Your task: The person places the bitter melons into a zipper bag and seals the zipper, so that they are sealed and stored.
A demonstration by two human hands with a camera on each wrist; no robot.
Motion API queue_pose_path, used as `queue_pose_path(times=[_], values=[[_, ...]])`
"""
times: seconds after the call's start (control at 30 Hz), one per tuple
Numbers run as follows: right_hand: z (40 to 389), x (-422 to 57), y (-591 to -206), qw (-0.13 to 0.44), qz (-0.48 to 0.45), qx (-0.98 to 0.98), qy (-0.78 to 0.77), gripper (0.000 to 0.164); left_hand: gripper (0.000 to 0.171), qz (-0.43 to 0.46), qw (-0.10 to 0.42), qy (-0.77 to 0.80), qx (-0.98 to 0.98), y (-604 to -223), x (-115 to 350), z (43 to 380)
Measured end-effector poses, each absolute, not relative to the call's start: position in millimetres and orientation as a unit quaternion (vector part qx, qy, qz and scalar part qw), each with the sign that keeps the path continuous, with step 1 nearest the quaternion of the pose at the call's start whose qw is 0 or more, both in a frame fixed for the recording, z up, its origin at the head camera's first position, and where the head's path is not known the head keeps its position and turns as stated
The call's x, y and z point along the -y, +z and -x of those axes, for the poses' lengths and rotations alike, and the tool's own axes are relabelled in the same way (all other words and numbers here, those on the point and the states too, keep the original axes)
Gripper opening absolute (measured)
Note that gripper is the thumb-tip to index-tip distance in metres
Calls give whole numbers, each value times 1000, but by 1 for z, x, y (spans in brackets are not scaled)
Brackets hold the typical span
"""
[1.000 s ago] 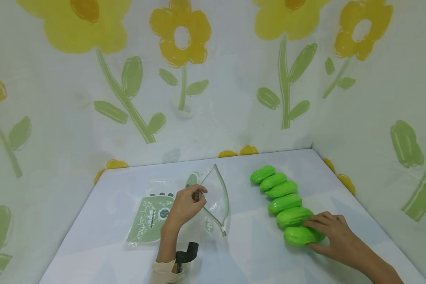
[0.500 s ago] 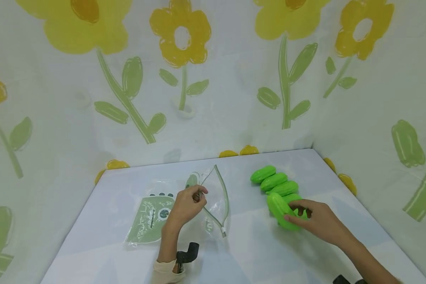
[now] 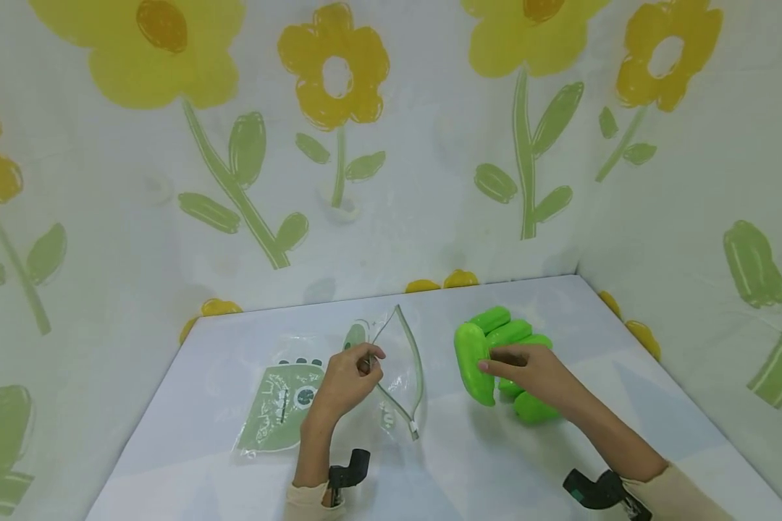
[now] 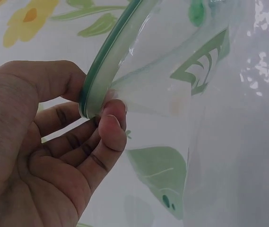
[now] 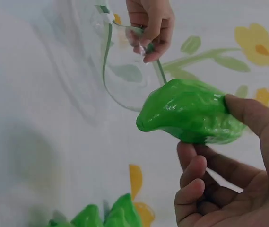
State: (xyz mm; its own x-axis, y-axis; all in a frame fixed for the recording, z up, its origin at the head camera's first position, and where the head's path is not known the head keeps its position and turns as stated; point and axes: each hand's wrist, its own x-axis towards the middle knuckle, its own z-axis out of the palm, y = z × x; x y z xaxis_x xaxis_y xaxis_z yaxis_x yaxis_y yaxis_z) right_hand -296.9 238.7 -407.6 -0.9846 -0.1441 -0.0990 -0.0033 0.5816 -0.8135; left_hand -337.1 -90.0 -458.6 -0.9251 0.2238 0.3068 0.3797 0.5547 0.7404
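Note:
Between thumb and fingertips, my right hand pinches a bright green, glossy toy bitter melon. It is raised over the table, its long side nearly upright in the head view. In the right wrist view this bitter melon points its tapered end toward the bag. My left hand pinches one side of a clear zip bag's mouth. The zip bag lies flat with green printing, its green-edged mouth spread in a wide loop with a white slider. The left wrist view has the bag's rim between thumb and fingers.
Several more green bitter melons lie in a slanting row on the right, partly behind my right hand. The white table meets flower-patterned cloth walls at the back and sides.
My right hand has picked up a bitter melon from the near end of the row, lifted it, and carried it left toward the bag. My left hand stays in place on the bag mouth.

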Motion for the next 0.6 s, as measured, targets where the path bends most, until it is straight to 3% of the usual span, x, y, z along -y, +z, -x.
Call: queue_pose_path(times=[0.6], values=[[343, -189, -415, 101, 32, -888, -447, 58, 16, 185, 87, -431, 879, -461, 88, 337]])
